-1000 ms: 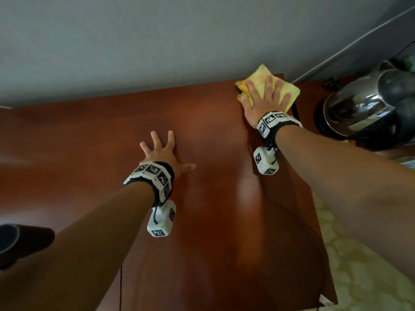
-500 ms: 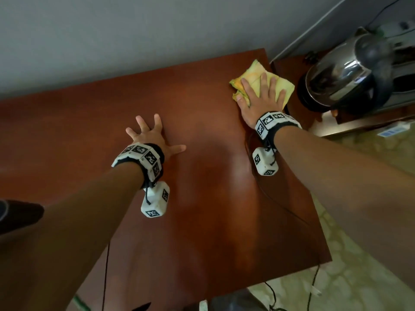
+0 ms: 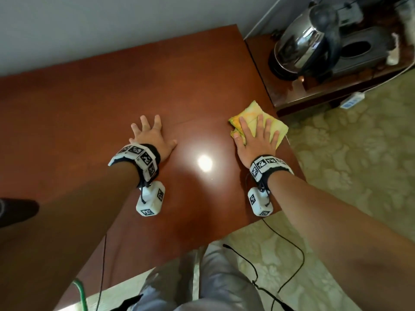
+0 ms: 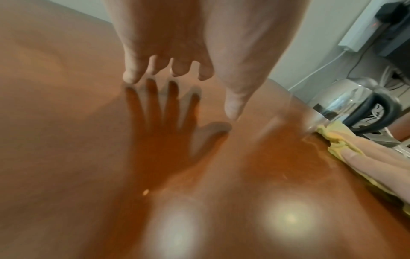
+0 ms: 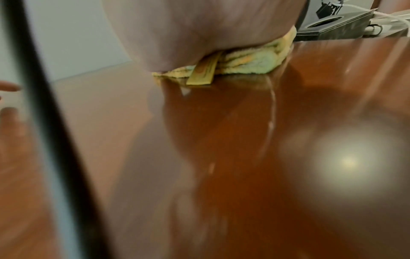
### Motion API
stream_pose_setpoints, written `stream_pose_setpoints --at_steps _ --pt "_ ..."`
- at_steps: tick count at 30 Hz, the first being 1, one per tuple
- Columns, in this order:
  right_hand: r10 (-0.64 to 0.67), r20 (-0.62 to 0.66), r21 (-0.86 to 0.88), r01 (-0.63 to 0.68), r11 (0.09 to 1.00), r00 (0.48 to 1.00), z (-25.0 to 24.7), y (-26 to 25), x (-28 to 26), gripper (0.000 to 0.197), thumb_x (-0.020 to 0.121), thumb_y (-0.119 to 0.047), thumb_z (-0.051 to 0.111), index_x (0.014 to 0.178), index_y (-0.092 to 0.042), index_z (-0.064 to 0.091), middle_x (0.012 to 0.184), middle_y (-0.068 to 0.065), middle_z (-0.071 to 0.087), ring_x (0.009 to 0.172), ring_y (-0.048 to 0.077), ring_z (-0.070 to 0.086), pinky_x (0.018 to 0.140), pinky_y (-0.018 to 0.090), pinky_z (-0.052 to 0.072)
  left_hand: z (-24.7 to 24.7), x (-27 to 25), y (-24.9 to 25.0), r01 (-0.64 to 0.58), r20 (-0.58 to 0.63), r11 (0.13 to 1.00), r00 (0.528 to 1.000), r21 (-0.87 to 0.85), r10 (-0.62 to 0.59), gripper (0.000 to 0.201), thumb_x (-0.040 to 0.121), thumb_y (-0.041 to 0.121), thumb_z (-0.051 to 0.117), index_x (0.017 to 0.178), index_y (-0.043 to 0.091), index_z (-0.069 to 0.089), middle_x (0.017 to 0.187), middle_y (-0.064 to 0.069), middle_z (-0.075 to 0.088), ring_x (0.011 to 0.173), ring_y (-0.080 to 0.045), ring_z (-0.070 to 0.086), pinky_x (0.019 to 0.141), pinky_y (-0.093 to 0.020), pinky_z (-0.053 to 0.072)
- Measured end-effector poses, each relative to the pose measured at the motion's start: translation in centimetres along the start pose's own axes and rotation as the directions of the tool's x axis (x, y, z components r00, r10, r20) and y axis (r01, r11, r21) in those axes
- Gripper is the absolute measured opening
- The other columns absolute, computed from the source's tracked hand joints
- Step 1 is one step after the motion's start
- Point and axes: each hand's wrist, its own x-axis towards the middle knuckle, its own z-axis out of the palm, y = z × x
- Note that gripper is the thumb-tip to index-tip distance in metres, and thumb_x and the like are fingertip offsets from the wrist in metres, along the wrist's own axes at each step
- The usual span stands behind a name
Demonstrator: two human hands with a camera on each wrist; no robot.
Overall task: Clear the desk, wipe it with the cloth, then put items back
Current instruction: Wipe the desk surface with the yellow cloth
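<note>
A folded yellow cloth (image 3: 253,117) lies on the brown wooden desk (image 3: 112,104) close to its right edge. My right hand (image 3: 256,136) lies flat on the cloth with straight fingers, pressing it down; the right wrist view shows the cloth (image 5: 252,63) bunched under the palm, a label sticking out. My left hand (image 3: 152,135) rests flat on the desk near the middle, fingers spread, holding nothing. In the left wrist view the left hand (image 4: 184,73) hovers close over its own reflection, and the cloth (image 4: 337,138) shows at the right.
A steel kettle (image 3: 303,41) and a dark tissue box (image 3: 359,50) stand on a lower side table (image 3: 292,95) to the right of the desk. A white power strip (image 3: 352,101) and black cables (image 3: 292,261) lie on the patterned floor. My knees (image 3: 202,286) are below.
My right hand has drawn the cloth from the desk's far right corner toward me along the right edge. The left hand stays flat on the desk. The head view has tilted down.
</note>
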Motion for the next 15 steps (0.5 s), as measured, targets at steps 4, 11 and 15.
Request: stream_pose_setpoints --at_steps 4,11,15 --pt "0.035 0.02 0.011 -0.035 0.999 0.999 1.4 -1.3 -3.2 0.058 0.1 -0.063 0.011 0.154 -0.05 -0.005 0.166 0.004 -0.018 0.151 0.029 -0.02 0.119 0.057 -0.012 0.7 -2.1 -2.5 -0.023 0.035 1.0 0.999 0.022 0.022 0.084 0.094 0.055 0.054 0.158 0.034 0.005 0.165 -0.005 -0.011 0.149 -0.041 -0.006 0.116 -0.056 0.023" --pt "-0.046 -0.002 0.004 0.046 0.999 0.999 3.2 -8.4 -6.8 0.057 0.1 -0.063 0.011 0.155 -0.05 -0.002 0.166 0.006 -0.015 0.151 0.032 -0.019 0.118 0.059 -0.011 2.3 -5.9 -9.7 0.042 -0.002 0.999 0.999 0.026 -0.042 0.071 0.099 0.047 0.047 0.158 0.032 0.009 0.165 -0.005 -0.005 0.149 -0.041 0.001 0.114 -0.057 0.028" --pt "-0.153 -0.009 -0.004 0.153 0.988 0.988 4.7 -13.7 -9.1 0.057 0.101 -0.062 0.014 0.154 -0.05 0.0 0.167 0.006 -0.014 0.151 0.033 -0.018 0.118 0.059 -0.011 2.7 -8.0 -15.1 0.139 -0.035 0.99 0.99 -0.006 -0.139 0.063 0.102 0.04 0.043 0.157 0.031 0.014 0.165 -0.005 0.0 0.149 -0.04 0.008 0.112 -0.056 0.031"
